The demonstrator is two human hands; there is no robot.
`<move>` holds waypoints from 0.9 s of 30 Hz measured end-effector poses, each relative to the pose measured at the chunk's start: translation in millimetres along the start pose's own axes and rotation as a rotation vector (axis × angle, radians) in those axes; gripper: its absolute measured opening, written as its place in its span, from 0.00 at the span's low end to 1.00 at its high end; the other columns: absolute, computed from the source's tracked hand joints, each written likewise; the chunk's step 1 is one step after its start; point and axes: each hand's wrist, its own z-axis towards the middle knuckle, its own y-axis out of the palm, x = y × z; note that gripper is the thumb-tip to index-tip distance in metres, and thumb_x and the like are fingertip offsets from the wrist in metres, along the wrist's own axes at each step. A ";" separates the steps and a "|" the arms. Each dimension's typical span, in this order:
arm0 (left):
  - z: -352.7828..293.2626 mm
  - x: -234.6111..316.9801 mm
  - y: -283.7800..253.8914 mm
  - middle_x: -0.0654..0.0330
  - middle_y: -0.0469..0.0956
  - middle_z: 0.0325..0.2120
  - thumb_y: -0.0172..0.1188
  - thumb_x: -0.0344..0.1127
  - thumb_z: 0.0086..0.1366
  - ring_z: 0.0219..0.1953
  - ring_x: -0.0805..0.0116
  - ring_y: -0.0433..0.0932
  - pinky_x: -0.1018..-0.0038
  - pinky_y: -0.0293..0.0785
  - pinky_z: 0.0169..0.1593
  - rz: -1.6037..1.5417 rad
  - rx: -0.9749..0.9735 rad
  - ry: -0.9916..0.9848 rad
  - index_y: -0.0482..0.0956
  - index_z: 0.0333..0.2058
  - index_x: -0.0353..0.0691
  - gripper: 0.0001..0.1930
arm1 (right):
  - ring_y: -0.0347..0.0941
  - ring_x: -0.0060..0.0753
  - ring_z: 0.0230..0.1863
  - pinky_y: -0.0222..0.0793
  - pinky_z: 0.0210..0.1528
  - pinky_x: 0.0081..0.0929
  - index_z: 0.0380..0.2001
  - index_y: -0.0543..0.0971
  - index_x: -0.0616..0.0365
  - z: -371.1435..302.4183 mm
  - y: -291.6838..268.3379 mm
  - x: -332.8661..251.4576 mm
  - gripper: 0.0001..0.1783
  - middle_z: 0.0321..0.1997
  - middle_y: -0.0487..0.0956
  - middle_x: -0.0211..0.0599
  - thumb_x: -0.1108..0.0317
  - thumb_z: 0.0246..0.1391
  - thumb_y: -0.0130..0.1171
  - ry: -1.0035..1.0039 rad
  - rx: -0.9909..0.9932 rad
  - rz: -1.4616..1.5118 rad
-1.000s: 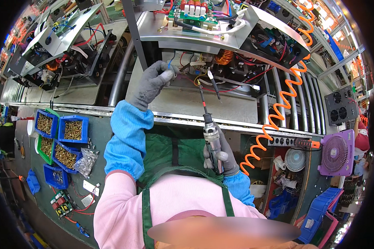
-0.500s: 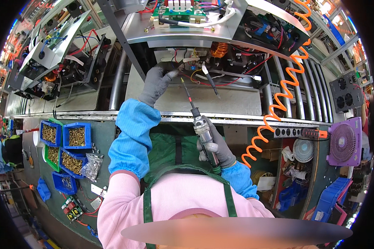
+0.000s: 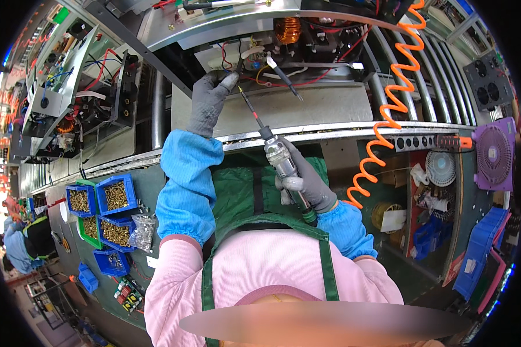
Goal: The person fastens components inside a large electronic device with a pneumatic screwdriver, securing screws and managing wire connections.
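My gloved right hand (image 3: 304,182) grips the power screwdriver (image 3: 278,153), which I should keep square while my left hand (image 3: 209,101) pinches steady at its bit tip (image 3: 241,92).

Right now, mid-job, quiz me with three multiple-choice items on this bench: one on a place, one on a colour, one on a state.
1. Where do the blue bins of brass screws sit?
A. At the person's left
B. At the person's right
C. On top of the chassis

2. What colour is the coiled air hose?
A. Green
B. Orange
C. Black

3. What is the right hand doing?
A. Lying flat and empty
B. Gripping the powered screwdriver
C. Holding a bin

Answers: 1 A, the bins lie left of the blue-sleeved left arm. 2 B, the spiral is bright orange. 3 B, the gloved fingers wrap the tool's body, and its bit points up toward the left hand at the open chassis.
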 end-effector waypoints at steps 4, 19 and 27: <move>-4.7 1.8 3.4 0.62 0.79 0.30 0.65 0.39 0.60 0.32 0.77 0.73 0.79 0.70 0.39 0.054 0.000 -0.032 0.80 0.39 0.31 0.16 | 0.72 0.27 0.22 0.73 0.20 0.26 0.69 0.46 0.45 -3.4 3.2 5.7 0.55 0.32 0.72 0.39 0.64 0.36 0.61 -0.025 0.006 -0.032; -15.1 -23.6 29.9 0.64 0.78 0.29 0.63 0.39 0.61 0.31 0.77 0.71 0.80 0.68 0.38 -0.216 0.118 -0.028 0.79 0.39 0.32 0.15 | 0.71 0.29 0.18 0.71 0.20 0.26 0.69 0.46 0.46 -4.5 21.2 14.6 0.53 0.35 0.73 0.44 0.68 0.38 0.57 -0.076 0.102 0.004; -18.6 -18.4 36.5 0.62 0.77 0.32 0.61 0.36 0.63 0.33 0.75 0.74 0.79 0.73 0.38 -0.369 0.083 -0.101 0.77 0.39 0.32 0.12 | 0.69 0.26 0.20 0.71 0.21 0.25 0.69 0.45 0.48 -6.1 23.3 16.6 0.49 0.35 0.71 0.40 0.72 0.46 0.57 -0.095 0.106 0.044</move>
